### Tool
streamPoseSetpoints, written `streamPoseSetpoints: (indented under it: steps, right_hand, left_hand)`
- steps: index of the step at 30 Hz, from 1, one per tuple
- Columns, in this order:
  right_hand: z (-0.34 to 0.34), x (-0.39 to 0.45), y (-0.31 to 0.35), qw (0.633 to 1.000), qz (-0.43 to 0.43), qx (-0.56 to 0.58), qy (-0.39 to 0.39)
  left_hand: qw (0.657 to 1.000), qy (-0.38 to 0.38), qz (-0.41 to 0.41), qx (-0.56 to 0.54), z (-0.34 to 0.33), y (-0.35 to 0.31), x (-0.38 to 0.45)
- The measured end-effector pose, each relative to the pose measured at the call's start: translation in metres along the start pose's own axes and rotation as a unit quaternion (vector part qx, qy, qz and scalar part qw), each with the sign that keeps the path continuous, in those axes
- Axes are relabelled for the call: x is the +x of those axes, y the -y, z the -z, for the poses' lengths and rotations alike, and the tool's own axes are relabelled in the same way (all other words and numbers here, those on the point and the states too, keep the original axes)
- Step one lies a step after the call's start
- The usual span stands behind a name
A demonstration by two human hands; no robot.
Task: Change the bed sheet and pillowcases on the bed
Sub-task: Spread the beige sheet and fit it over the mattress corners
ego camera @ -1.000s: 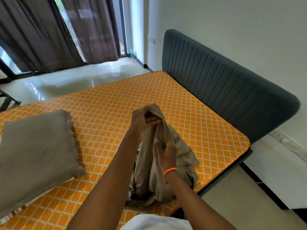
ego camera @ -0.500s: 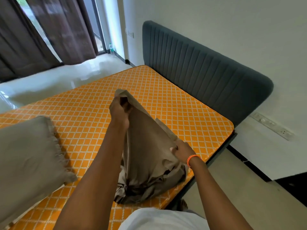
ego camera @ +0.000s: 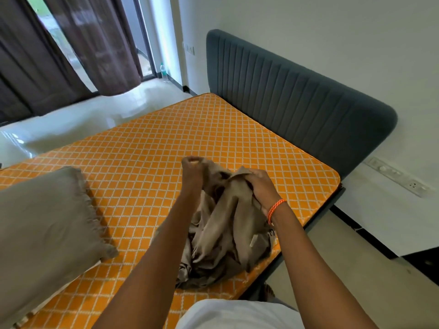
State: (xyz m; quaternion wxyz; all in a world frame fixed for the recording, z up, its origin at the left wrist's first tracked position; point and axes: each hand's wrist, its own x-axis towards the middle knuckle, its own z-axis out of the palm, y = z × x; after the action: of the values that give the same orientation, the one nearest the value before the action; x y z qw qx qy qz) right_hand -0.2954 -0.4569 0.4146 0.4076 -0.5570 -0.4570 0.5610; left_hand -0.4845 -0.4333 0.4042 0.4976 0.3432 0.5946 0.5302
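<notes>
Bare orange quilted mattress (ego camera: 180,148) filled the bed, no sheet on it; grey padded headboard (ego camera: 297,96) stood along its far side and dark curtains (ego camera: 71,43) hung over the window beyond. Change over the last second: half a second earlier the left hand held one corner of the grey-brown fabric high while the right hand sat low on its edge; now the right hand (ego camera: 260,184) had come up and closed in near the left hand (ego camera: 192,167), both at the top of the bundle. Judged meaning: the person was working along the hem to find the next corner or the opening, so unfolding was under way and spreading not yet begun. Fabric bundle (ego camera: 223,233) hung from both hands, its lower folds piled on the mattress near the front edge. Left fingers were clenched round a gathered corner; right fingers were curled over a fold, grasping it. Both forearms reached forward, wrists raised. A covered pillow (ego camera: 45,229) lay to the left, apart from the bundle.
</notes>
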Motion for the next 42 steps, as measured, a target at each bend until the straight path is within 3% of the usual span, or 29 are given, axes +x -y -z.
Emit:
streamPoseSetpoints:
  steps: [4,5,9,10,12,14,16,18,22,25,28,31,32,35,37,39,42]
  right_hand:
    - [-0.011,0.000,0.023,0.998,-0.030,0.051,0.021]
    - [-0.013,0.000,0.025,0.997,-0.045,0.063,0.025]
    - [-0.017,-0.001,0.016,0.973,-0.113,0.195,0.058]
    - [-0.019,-0.001,0.013,0.964,-0.116,0.227,0.070]
    - [-0.026,-0.001,0.009,0.957,-0.117,0.246,0.096]
    - [-0.037,-0.001,0.007,0.953,-0.112,0.254,0.121]
    - [-0.044,0.000,0.005,0.950,-0.106,0.262,0.132]
    - [-0.047,0.003,0.001,0.955,-0.099,0.234,0.150]
    - [-0.050,0.006,-0.001,0.970,-0.093,0.130,0.183]
    - [-0.054,0.003,0.004,0.995,-0.020,0.053,0.079]
    - [-0.052,-0.002,-0.008,0.995,0.049,0.059,-0.061]
    - [-0.056,-0.008,-0.015,0.987,0.025,0.142,-0.068]
    - [-0.058,-0.008,-0.015,0.988,0.055,0.131,-0.062]
    - [-0.050,0.000,-0.013,0.961,0.231,-0.058,-0.138]
    - [-0.044,0.016,-0.014,0.931,0.296,-0.202,-0.074]
    - [-0.046,0.025,-0.012,0.898,0.278,-0.330,0.085]
    - [-0.051,0.031,-0.010,0.910,0.213,-0.304,0.183]
  left_hand:
    - [0.990,0.111,-0.083,-0.003,-0.010,0.023,-0.035]
    - [0.988,0.110,-0.103,0.021,-0.012,0.023,-0.043]
    - [0.971,-0.088,-0.172,0.140,-0.001,0.027,-0.047]
    - [0.964,-0.106,-0.191,0.151,0.003,0.026,-0.044]
    - [0.975,-0.009,-0.184,0.124,0.010,0.017,-0.045]
    - [0.981,0.156,-0.109,0.047,0.016,0.008,-0.047]
    - [0.971,0.229,-0.059,0.030,0.024,0.003,-0.049]
    - [0.976,0.196,-0.068,0.067,0.029,0.006,-0.049]
    - [0.974,0.021,-0.142,0.176,0.026,0.023,-0.038]
    - [0.967,-0.049,-0.152,0.197,0.027,0.024,-0.035]
    - [0.978,-0.014,-0.156,0.140,0.026,0.018,-0.036]
    - [0.979,0.040,-0.141,0.143,0.025,0.011,-0.034]
    - [0.976,0.041,-0.145,0.159,0.027,0.009,-0.032]
    - [0.964,0.047,-0.166,0.200,0.038,-0.006,-0.030]
    - [0.967,0.071,-0.167,0.178,0.044,-0.020,-0.032]
    - [0.967,0.099,-0.171,0.160,0.049,-0.028,-0.034]
    - [0.968,0.091,-0.170,0.161,0.063,-0.036,-0.026]
